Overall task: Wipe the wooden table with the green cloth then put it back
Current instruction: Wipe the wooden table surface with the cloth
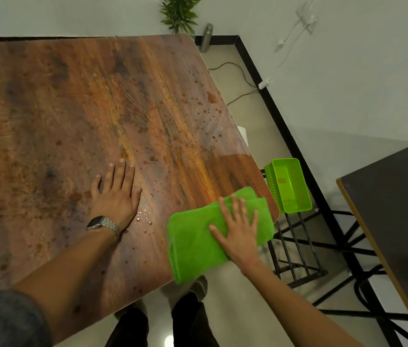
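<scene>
Green cloth (198, 241) lies lower right on the wet bench (73, 108), right hand (238, 234) flat on it, fingers spread; left hand (115, 194) flat too, fingers apart.

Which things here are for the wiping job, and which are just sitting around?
For the job:
- green cloth, flat under the right hand
- wooden table, spotted with droplets
- left hand, resting flat on the table
- green basket, maybe the cloth's home

Just sitting around:
- plant
- metal bottle
- dark table
- floor cable
</scene>
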`<state>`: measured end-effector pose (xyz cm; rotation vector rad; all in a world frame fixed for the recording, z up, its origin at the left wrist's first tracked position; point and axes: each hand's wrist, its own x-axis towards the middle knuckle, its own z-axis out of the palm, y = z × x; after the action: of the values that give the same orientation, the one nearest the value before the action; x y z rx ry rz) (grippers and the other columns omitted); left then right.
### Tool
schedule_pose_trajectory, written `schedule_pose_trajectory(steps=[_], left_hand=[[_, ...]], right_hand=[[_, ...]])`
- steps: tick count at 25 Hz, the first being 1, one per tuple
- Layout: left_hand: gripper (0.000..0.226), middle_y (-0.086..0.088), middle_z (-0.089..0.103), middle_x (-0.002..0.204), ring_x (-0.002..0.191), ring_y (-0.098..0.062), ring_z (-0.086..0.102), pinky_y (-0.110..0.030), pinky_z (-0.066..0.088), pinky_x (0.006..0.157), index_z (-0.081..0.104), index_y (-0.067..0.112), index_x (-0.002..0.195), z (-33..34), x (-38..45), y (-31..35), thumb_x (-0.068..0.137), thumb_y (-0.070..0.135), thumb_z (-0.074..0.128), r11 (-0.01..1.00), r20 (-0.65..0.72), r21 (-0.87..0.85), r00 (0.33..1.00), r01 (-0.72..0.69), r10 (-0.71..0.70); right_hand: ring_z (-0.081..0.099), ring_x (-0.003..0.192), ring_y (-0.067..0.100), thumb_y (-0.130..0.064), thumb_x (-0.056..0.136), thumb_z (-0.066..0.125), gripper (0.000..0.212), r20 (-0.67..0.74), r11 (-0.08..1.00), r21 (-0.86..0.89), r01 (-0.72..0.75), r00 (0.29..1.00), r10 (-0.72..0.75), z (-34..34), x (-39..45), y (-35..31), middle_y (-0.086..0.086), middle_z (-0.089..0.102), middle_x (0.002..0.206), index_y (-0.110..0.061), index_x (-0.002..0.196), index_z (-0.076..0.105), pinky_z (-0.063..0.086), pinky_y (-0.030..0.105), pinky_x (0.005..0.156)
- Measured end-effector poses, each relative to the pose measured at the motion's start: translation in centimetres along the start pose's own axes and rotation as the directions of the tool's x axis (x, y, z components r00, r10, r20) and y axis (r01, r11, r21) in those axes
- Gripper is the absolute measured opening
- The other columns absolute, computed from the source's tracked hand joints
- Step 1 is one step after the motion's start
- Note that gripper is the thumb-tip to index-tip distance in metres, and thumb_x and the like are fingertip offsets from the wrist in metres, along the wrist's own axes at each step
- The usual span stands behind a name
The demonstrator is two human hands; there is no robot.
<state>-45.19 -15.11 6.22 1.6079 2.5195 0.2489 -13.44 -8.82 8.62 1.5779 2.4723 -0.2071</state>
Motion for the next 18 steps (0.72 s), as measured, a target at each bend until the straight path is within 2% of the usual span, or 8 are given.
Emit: schedule_pose_trajectory(steps=[4,9,12,14,16,18], left_hand=[[0.061,-0.002,0.012,0.159,0.146,-0.022,0.013,-0.049,0.012,0.112,0.016,0.02,0.151,0.0,0.1,-0.1,0.096,0.047,0.014,1.0,0.008,0.003,1.0,0.011,-0.011],[0.061,-0.002,0.015,0.159,0.145,-0.022,0.015,-0.049,0.014,0.112,0.019,0.019,0.15,0.4,0.1,-0.4,0.096,0.046,0.02,1.0,-0.002,-0.007,1.0,-0.004,0.004],[0.061,-0.003,0.019,0.158,0.145,-0.023,0.018,-0.05,0.015,0.111,0.022,0.019,0.15,0.7,0.2,-0.6,0.095,0.046,0.023,1.0,-0.009,-0.025,1.0,-0.013,0.013],[0.06,-0.004,0.023,0.157,0.144,-0.023,0.02,-0.05,0.017,0.11,0.025,0.019,0.149,0.6,0.1,-0.6,0.095,0.046,0.025,0.999,-0.012,-0.039,1.0,-0.02,0.019],[0.06,-0.004,0.024,0.157,0.143,-0.023,0.022,-0.05,0.018,0.11,0.028,0.018,0.148,0.4,0.2,-0.7,0.094,0.045,0.026,0.998,-0.01,-0.056,1.0,-0.028,0.028],[0.06,-0.004,0.025,0.156,0.143,-0.024,0.024,-0.05,0.019,0.109,0.031,0.018,0.147,0.2,0.3,-0.8,0.093,0.044,0.029,0.997,-0.002,-0.072,1.0,-0.025,0.025]], right_hand=[[-0.006,0.149,0.027,-0.072,0.09,0.008,0.072,-0.005,0.965,0.081,-0.248,0.968,0.249,-0.9,3.7,1.8,0.0,-0.008,0.163,-0.038,0.152,-0.006,0.001,0.063,0.116],[-0.009,0.149,0.032,-0.065,0.093,0.01,0.069,0.006,0.881,0.228,-0.415,0.905,0.425,-2.8,14.4,-3.2,0.007,-0.006,0.163,-0.033,0.153,-0.005,-0.001,0.066,0.114],[-0.011,0.148,0.031,-0.065,0.094,0.012,0.07,-0.002,0.927,0.227,-0.297,0.952,0.306,-2.8,15.4,-8.5,0.006,-0.009,0.162,-0.031,0.153,-0.005,-0.008,0.063,0.114],[-0.007,0.149,0.027,-0.065,0.094,0.019,0.072,-0.053,0.965,0.233,-0.118,0.99,0.134,-2.3,12.7,-10.5,0.003,-0.003,0.163,-0.027,0.153,0.009,-0.009,0.059,0.116],[-0.002,0.15,0.022,-0.064,0.094,0.027,0.065,-0.084,0.979,0.2,0.044,0.996,-0.028,-1.7,9.0,-9.8,0.001,0.007,0.163,-0.024,0.144,0.031,0.0,0.059,0.118],[-0.003,0.15,0.019,-0.066,0.094,0.027,0.059,-0.071,0.989,0.127,0.072,0.995,-0.063,-1.0,6.0,-6.9,-0.003,0.007,0.163,-0.032,0.141,0.034,0.003,0.059,0.118]])
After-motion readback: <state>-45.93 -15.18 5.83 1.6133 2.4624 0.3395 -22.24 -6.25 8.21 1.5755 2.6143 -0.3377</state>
